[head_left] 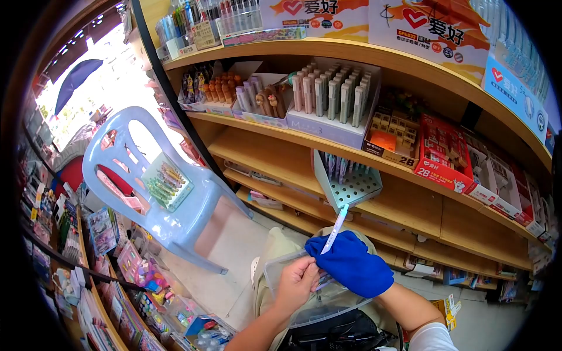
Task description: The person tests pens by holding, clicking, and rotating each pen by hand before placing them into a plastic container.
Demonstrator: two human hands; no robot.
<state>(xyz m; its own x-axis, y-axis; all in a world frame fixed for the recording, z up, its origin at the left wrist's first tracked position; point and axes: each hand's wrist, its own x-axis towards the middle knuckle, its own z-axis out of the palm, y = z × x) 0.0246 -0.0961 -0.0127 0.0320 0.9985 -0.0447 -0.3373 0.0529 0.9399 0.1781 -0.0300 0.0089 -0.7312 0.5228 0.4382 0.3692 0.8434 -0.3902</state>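
Note:
My right hand is hidden in a blue cloth (354,263), which is bunched around the lower part of a slim pale pen (333,231) with a light-blue tip. The pen slants upward out of the cloth. My left hand (295,284) is closed, its fingertips pinched against the cloth's left edge near the pen's lower end; what they grip is hidden. Beneath both hands, a clear plastic box (278,272) rests on my lap, with some small items partly visible inside. Just beyond the pen tip, a pale green holder with round holes (357,190) carries several pens at its back.
Wooden shelves (404,216) ahead bear pen displays (333,93) and red eraser boxes (445,155). A light-blue plastic chair (175,225) at left holds a pen holder (168,181). Stationery racks (140,281) line the lower left. A black bag (333,336) lies against me.

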